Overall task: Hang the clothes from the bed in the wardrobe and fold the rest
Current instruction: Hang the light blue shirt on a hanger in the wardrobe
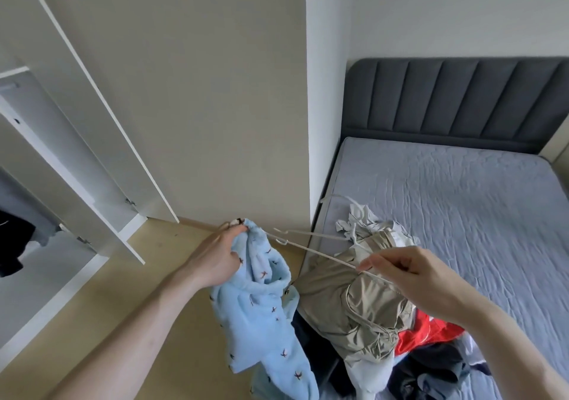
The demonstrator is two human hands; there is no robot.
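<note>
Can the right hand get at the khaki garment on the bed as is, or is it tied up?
Probably not yet. The right hand hovers just above the khaki garment with nothing between them, but its fingers pinch the white hanger, so it would have to free that first.

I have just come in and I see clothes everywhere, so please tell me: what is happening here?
A person is getting a garment ready to hang. The left hand grips a light blue patterned garment near its top, and the right hand pinches a white hanger whose end points at that garment. More clothes lie in a pile on the bed. The wardrobe stands open at the left.
</note>
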